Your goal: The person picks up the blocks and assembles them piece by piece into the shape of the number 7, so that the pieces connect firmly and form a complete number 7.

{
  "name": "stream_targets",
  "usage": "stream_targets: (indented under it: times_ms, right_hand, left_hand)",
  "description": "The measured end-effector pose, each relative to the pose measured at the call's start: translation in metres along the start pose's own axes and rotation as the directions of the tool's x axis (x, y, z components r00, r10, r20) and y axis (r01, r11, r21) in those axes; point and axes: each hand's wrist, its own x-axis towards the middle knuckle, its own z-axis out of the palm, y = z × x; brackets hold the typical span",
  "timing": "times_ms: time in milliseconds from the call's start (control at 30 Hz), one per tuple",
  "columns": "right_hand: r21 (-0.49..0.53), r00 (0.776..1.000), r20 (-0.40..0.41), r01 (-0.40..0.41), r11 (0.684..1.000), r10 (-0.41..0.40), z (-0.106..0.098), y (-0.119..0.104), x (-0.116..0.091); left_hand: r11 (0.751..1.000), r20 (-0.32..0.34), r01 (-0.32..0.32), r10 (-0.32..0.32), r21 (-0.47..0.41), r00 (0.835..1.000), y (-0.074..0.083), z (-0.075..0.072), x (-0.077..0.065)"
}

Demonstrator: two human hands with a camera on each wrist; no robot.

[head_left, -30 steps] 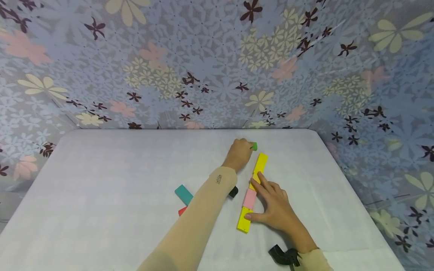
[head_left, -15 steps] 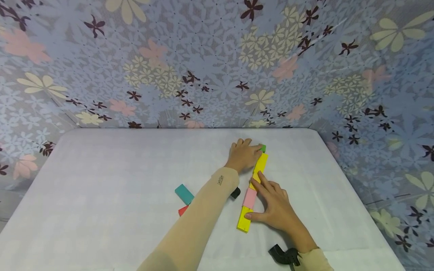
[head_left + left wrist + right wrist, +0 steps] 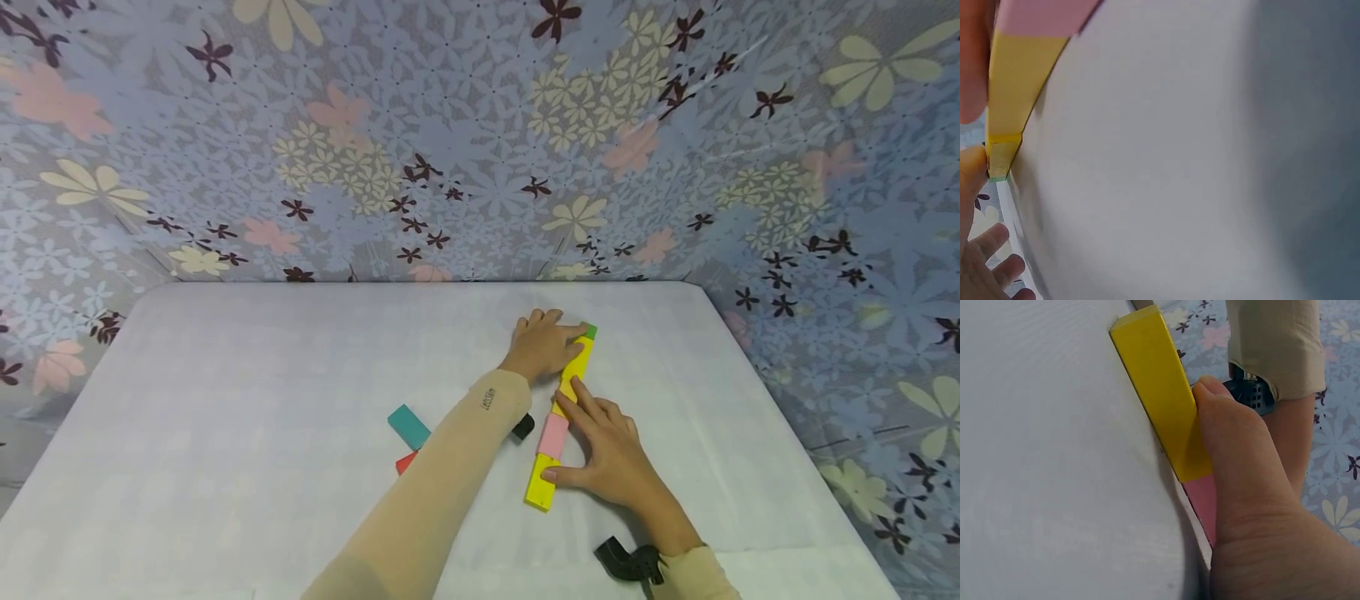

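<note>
A straight row of wooden blocks lies on the table: a near yellow block [image 3: 539, 492], a pink block [image 3: 552, 437], two further yellow blocks, and a green block [image 3: 591, 331] at the far end. My left hand [image 3: 542, 343] has its index finger touching the green block and its thumb by the far yellow block [image 3: 581, 360]; its other fingers are spread. Beside the row, my right hand [image 3: 611, 454] rests its thumb on the near yellow block and its fingertips on the middle yellow one. The right wrist view shows that thumb against the yellow block [image 3: 1154, 394].
A teal block [image 3: 408, 427] and a partly hidden red block [image 3: 406, 462] lie left of the row, beside the left sleeve [image 3: 442, 479]. Black wrist mounts [image 3: 628, 564] are on both arms. The white-covered table [image 3: 247, 400] meets a floral cloth behind [image 3: 472, 167].
My left hand has moved right with the green block, bringing it to the far end of the row; its fingers have spread. The right hand has stayed in place.
</note>
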Motion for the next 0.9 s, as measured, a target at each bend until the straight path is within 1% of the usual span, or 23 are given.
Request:
stream_targets:
  times_ms: [233, 333, 433, 500, 600, 667, 767, 900]
  right_hand:
    - [-0.005, 1.000, -0.010, 0.014, 1.000, -0.014, 0.001, 0.000, 0.002]
    - [-0.005, 1.000, 0.002, 0.004, 1.000, -0.004, 0.001, -0.001, 0.002]
    - [-0.006, 1.000, 0.012, -0.005, 1.000, 0.005, 0.001, -0.002, 0.002]
    - [-0.011, 1.000, 0.011, 0.000, 1.000, 0.000, 0.002, -0.001, 0.003]
    - [-0.014, 1.000, 0.005, 0.012, 1.000, -0.012, 0.002, -0.001, 0.005]
    - [-0.010, 1.000, 0.003, 0.012, 1.000, -0.012, 0.002, 0.000, 0.006]
    - [0.001, 1.000, -0.002, 0.006, 1.000, -0.006, 0.001, 0.000, 0.005]
    - [0.026, 1.000, -0.002, 0.008, 1.000, -0.008, 0.002, 0.001, 0.002]
  left_hand:
    - [0.998, -0.002, -0.029, 0.028, -0.060, 1.000, -0.007, -0.012, -0.008]
    - [0.997, -0.003, -0.039, 0.039, -0.073, 0.999, -0.013, -0.021, -0.012]
    - [0.993, -0.015, -0.074, 0.073, -0.088, 0.997, -0.024, -0.034, -0.022]
    - [0.989, -0.035, -0.108, 0.105, -0.102, 0.994, -0.035, -0.044, -0.033]
    - [0.983, -0.058, -0.139, 0.132, -0.122, 0.990, -0.054, -0.059, -0.051]
    - [0.980, -0.068, -0.138, 0.129, -0.144, 0.989, -0.066, -0.068, -0.063]
    - [0.975, -0.082, -0.130, 0.117, -0.179, 0.990, -0.082, -0.076, -0.083]
    - [0.974, -0.086, -0.106, 0.090, -0.200, 0.992, -0.103, -0.079, -0.114]
